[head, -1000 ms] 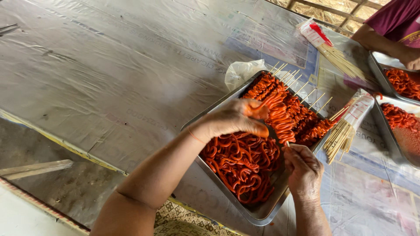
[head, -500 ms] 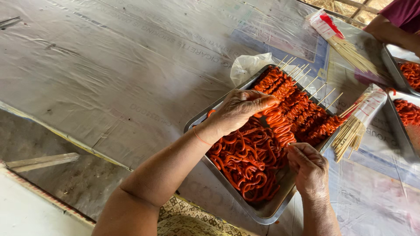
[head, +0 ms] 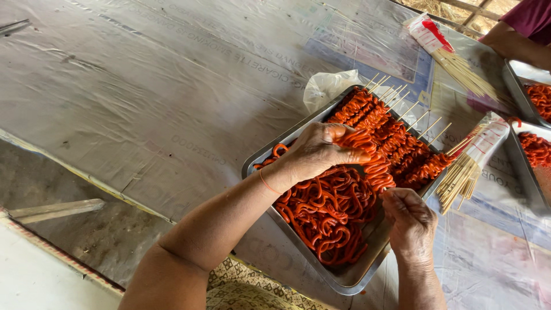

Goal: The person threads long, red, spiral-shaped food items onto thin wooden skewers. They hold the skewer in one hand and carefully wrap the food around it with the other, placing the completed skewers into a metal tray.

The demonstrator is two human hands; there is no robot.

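Hands meet over a metal tray set on a table covered with clear plastic sheet. The tray holds two sorts of the same orange-red meat: a loose tangle of strips in the near half, and finished skewers laid side by side in the far half, their bare stick ends poking past the far rim toward the upper right. The left hand reaches in from the lower left and curls over a folded, partly threaded strip, thumb and fingers pinched narrow around its upper part. The right hand sits just below and to the right, closed on the lower end of the same piece, where it seems to grip a stick, though the stick itself is hidden between the fingers. So the piece runs between the two hands, its long axis slanting from upper left to lower right, roughly across the line of the laid skewers. The loose strips lie directly under and left of the left hand, touching its wrist side, well nearer to it than to the right hand; the finished row starts just beyond the left fingertips. A bundle of bare sticks in a torn wrapper lies beside the tray's right edge, closest to the right hand. At the top right another person's arm works over separate trays of the same meat.
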